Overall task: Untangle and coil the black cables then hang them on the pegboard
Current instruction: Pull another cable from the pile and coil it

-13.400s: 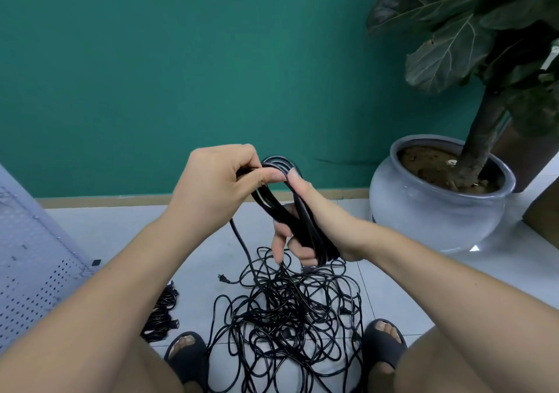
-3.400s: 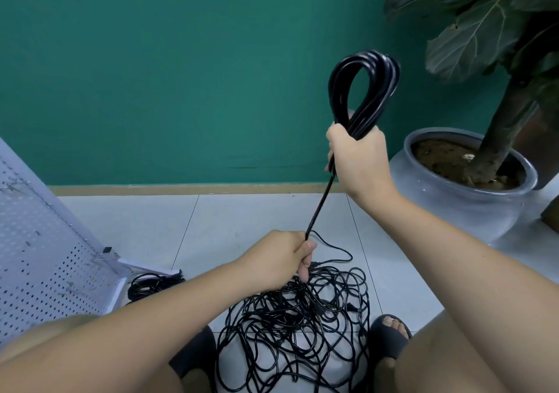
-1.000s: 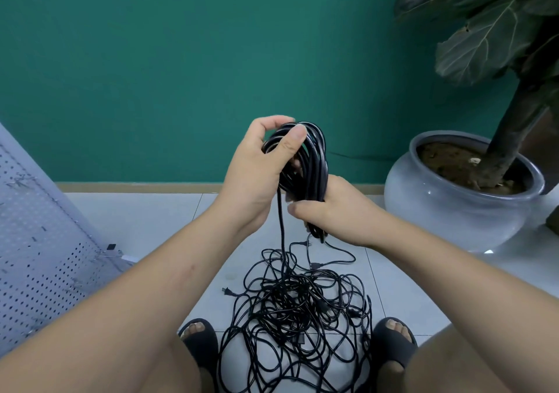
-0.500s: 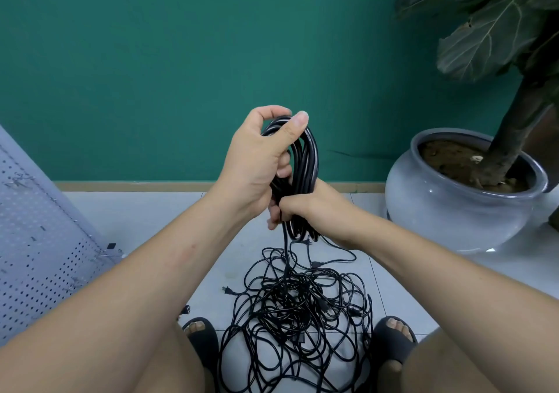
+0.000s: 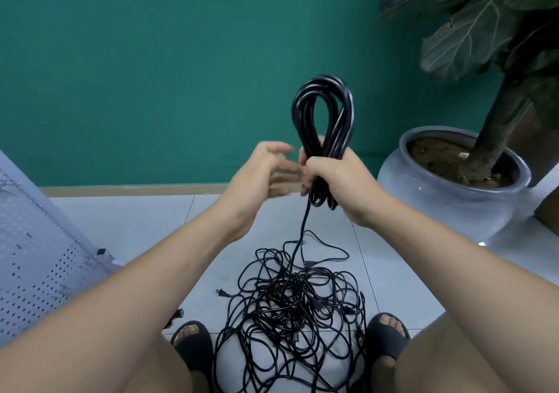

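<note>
My right hand (image 5: 332, 180) grips the lower part of a black cable coil (image 5: 325, 114), whose loops stand upright above my fist. One strand runs from the coil down into a tangled pile of black cables (image 5: 290, 311) on the floor between my feet. My left hand (image 5: 266, 171) is blurred, just left of the coil, with fingers spread and holding nothing. A white pegboard (image 5: 33, 259) leans at the left edge.
A grey ceramic pot with a large-leaved plant (image 5: 447, 186) stands at the right by the green wall. My sandalled feet (image 5: 193, 344) flank the pile. A small black cable end (image 5: 177, 315) shows by my left knee. White floor tiles lie between pegboard and pile.
My left hand has let go of the coil top and moved down and left. My right hand has lifted the coil higher, pulling the strand up.
</note>
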The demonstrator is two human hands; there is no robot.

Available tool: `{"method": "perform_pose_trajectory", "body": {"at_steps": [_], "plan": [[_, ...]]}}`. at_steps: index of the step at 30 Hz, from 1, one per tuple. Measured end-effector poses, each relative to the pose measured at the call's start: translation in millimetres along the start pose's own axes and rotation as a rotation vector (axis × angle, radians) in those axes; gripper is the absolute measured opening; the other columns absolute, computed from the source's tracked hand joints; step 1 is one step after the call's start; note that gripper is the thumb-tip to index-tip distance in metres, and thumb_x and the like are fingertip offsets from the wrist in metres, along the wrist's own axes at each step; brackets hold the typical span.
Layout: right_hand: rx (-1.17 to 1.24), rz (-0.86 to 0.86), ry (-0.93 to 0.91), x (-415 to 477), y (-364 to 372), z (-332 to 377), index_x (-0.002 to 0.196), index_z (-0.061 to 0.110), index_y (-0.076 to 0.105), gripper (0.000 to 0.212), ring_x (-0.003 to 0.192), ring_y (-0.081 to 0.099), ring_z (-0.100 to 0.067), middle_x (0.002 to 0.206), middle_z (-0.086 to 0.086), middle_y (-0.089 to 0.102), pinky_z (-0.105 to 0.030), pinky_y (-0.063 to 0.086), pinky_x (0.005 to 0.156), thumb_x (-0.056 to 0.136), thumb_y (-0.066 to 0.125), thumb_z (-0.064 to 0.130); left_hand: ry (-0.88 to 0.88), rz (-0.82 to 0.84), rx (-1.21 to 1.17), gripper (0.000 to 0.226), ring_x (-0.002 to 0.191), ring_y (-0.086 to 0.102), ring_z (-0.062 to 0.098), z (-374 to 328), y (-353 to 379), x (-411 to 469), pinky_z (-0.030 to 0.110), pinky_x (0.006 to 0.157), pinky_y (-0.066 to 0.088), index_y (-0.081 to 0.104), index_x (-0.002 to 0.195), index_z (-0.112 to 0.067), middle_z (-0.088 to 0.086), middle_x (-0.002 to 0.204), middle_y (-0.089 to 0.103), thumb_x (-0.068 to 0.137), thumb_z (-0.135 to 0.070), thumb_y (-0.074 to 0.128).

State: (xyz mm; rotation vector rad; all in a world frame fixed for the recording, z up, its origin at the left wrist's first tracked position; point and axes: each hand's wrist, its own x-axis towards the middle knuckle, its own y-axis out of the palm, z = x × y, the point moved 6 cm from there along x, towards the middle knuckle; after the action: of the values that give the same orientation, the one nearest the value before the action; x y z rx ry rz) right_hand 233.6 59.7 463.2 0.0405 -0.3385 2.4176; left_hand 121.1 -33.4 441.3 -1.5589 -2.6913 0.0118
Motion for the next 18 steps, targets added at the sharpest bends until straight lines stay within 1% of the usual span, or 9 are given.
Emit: {"method": "perform_pose_trajectory", "body": {"at_steps": [3,6,7,9,10,12,14,16,18], "plan": [[0.078,-0.046,-0.045,-0.8,-10.1,6.8,0.081,0.008,0.053,0.013,0.067,0.050,-0.028,0.074,-0.014,0.047,-0.052,0.040,0.069,0.068,0.057,0.010,-0.084,0.140,0.301,0.035,0.119,0.069,0.013,37.6,15.8,-5.9,0.032,0.102,0.052,0.061,0.129,-0.023,-0.006,0.122,0.076,0.100,-0.005,0.057],[0.133,-0.068,-0.084,-1.7,-11.6,13.0,0.082,0.014,0.056,0.013,0.065,0.052,-0.027,0.078,-0.012,0.046,-0.050,0.045,0.072,0.071,0.056,0.008,-0.135,0.240,0.376,0.031,0.118,0.067,0.009,66.8,31.8,-16.9,0.031,0.107,0.051,0.063,0.126,-0.028,-0.010,0.124,0.074,0.102,-0.009,0.059],[0.149,-0.081,-0.099,-1.6,-11.6,14.8,0.082,0.015,0.057,0.013,0.064,0.052,-0.027,0.078,-0.012,0.046,-0.049,0.045,0.071,0.072,0.055,0.007,-0.149,0.256,0.389,0.026,0.108,0.069,0.009,75.9,36.6,-19.7,0.028,0.099,0.052,0.063,0.126,-0.030,-0.010,0.120,0.075,0.105,-0.016,0.059],[0.165,-0.108,-0.131,-2.6,-11.9,19.0,0.082,0.014,0.056,0.011,0.061,0.053,-0.026,0.077,-0.013,0.046,-0.046,0.045,0.069,0.073,0.055,0.006,-0.160,0.267,0.466,0.016,0.079,0.063,0.014,92.0,44.8,-25.2,0.028,0.073,0.051,0.064,0.122,-0.037,-0.002,0.111,0.076,0.108,-0.033,0.057],[0.169,-0.121,-0.144,-3.0,-12.5,20.4,0.082,0.011,0.055,0.010,0.061,0.053,-0.025,0.077,-0.013,0.046,-0.046,0.045,0.068,0.075,0.055,0.006,-0.169,0.275,0.508,0.016,0.077,0.061,0.018,99.7,46.8,-28.3,0.032,0.071,0.052,0.065,0.118,-0.041,0.004,0.114,0.076,0.106,-0.042,0.054],[0.172,-0.158,-0.164,-3.6,-15.7,22.4,0.085,0.003,0.052,0.007,0.062,0.053,-0.024,0.076,-0.013,0.046,-0.044,0.045,0.067,0.078,0.055,0.002,-0.221,0.306,0.563,0.024,0.101,0.072,0.028,117.6,48.6,-33.9,0.044,0.096,0.059,0.066,0.113,-0.049,0.004,0.124,0.075,0.100,-0.057,0.047],[0.196,-0.207,-0.183,-4.1,-20.5,24.6,0.087,-0.002,0.049,0.007,0.062,0.053,-0.024,0.075,-0.013,0.046,-0.044,0.044,0.068,0.083,0.054,-0.003,-0.262,0.341,0.601,0.030,0.116,0.070,0.027,125.5,47.5,-38.3,0.046,0.109,0.052,0.070,0.112,-0.043,-0.005,0.128,0.073,0.106,-0.055,0.043],[0.208,-0.258,-0.208,-4.3,-24.9,28.3,0.088,-0.005,0.048,0.006,0.062,0.050,-0.024,0.073,-0.013,0.045,-0.044,0.044,0.067,0.085,0.053,-0.006,-0.274,0.351,0.603,0.034,0.106,0.070,0.013,125.4,46.4,-38.5,0.042,0.110,0.050,0.074,0.109,-0.030,-0.007,0.117,0.077,0.113,-0.044,0.043],[0.196,-0.313,-0.225,-3.9,-29.4,29.9,0.090,-0.007,0.047,0.008,0.063,0.045,-0.025,0.075,-0.013,0.043,-0.043,0.042,0.063,0.085,0.053,-0.005,-0.260,0.386,0.545,0.036,0.088,0.073,0.010,119.1,49.6,-39.6,0.038,0.099,0.056,0.071,0.104,-0.018,0.001,0.099,0.082,0.115,-0.038,0.043]]}}
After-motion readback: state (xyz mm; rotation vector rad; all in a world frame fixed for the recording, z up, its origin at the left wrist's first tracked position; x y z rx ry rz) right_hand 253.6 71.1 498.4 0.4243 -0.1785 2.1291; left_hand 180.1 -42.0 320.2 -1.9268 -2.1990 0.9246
